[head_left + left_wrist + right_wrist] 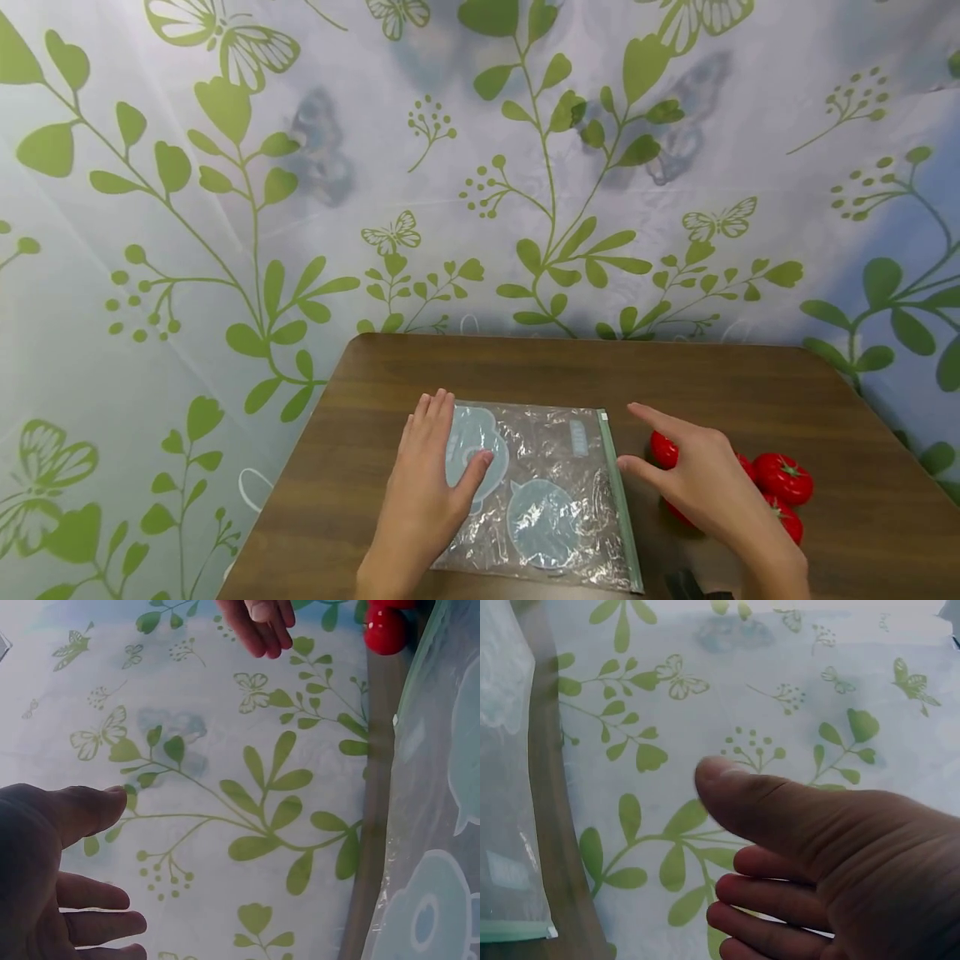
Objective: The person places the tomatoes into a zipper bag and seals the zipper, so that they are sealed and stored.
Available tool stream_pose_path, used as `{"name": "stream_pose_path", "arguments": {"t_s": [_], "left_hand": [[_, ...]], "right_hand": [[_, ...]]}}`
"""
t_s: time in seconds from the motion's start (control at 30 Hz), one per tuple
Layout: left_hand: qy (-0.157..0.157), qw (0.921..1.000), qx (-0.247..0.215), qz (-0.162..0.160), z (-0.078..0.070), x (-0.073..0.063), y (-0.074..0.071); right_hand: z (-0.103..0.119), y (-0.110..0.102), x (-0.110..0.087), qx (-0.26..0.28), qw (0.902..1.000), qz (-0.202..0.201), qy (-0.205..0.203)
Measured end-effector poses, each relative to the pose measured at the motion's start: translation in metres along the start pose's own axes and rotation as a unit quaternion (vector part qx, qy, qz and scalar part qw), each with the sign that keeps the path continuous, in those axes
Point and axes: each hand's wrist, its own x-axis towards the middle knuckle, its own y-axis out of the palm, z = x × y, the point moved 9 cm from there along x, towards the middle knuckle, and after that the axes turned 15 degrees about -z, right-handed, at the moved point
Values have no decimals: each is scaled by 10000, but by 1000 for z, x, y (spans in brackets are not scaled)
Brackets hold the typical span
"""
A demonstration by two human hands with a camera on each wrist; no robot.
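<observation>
A clear zip bag (585,533) printed with pale blue shapes lies flat on the table, its green slider strip (619,508) along the right side. My left hand (427,492) is over the bag's left part, fingers straight and thumb spread; whether it touches the plastic, I cannot tell. To the right of the strip, my right hand (701,479) hovers with extended fingers and a gap between thumb and forefinger. It holds nothing and partly covers several red tomatoes (783,479). The left wrist view shows the left palm (37,892) holding nothing; the right wrist view likewise shows bare fingers (772,889).
The brown wooden table (585,367) has rounded back corners. Behind it hangs a pale curtain (420,200) patterned with green leaves and butterflies. A dark object (684,585) sits at the front edge of the head view, below the right hand; its kind is unclear.
</observation>
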Motion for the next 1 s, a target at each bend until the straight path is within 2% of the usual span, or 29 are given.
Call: {"name": "stream_pose_path", "arguments": {"t_s": [0.23,0.47,0.63,0.77,1.0], "left_hand": [[97,9999,53,28,1,-2,12],[18,9996,240,118,8,-5,27],[88,9992,363,151,13,-9,38],[78,9986,461,265,17,-14,48],[-194,9952,822,494,34,-26,69]], "right_hand": [[-5,22,11,34,9980,579,250],[-7,41,20,-65,9950,974,224],[-16,55,22,-156,9901,1317,458],[-23,63,22,-236,9869,1469,622],[-30,74,24,-259,9849,1583,649]]}}
